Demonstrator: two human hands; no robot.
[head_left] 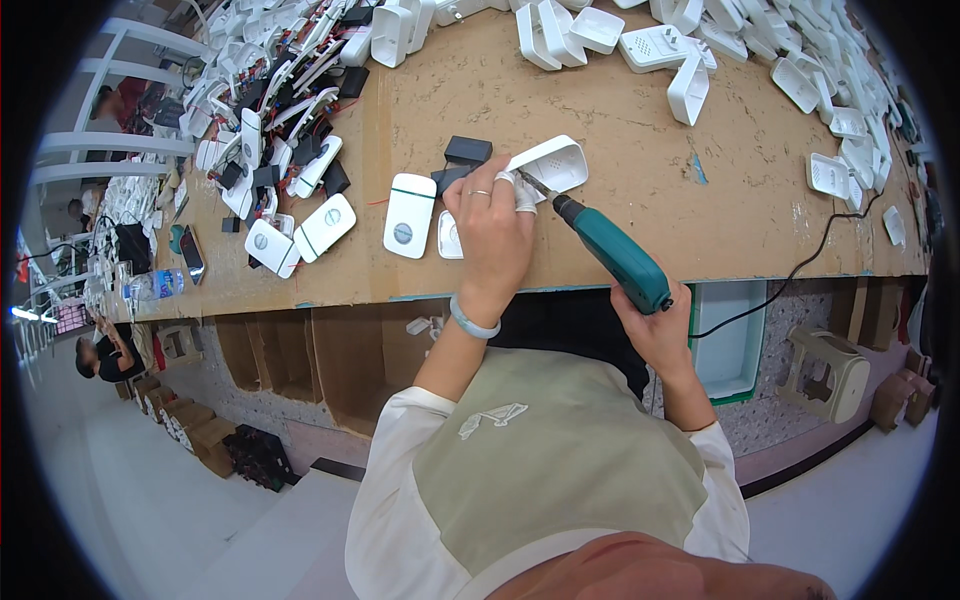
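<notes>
My right hand [660, 330] is wrapped round the rear of a teal electric screwdriver [615, 250] with a black nose. Its bit slants up and left to the near edge of a white plastic housing [560, 165]. My left hand [492, 235] grips the left end of that housing; white wrapping covers some fingertips, and they hide where the bit meets it. Beside this hand sit black boxy parts [467, 151] and a partly hidden white piece [449, 238]. A white cover [408, 217] with a round grey button lies to its left.
White units with dark parts and wires [280, 110] are heaped at the left. Empty white shells [800, 60] pile along the far right. A black cord [828, 240] crosses the table's right side. Below the edge stand cardboard boxes [355, 360], a white bin [728, 340] and a stool [825, 375].
</notes>
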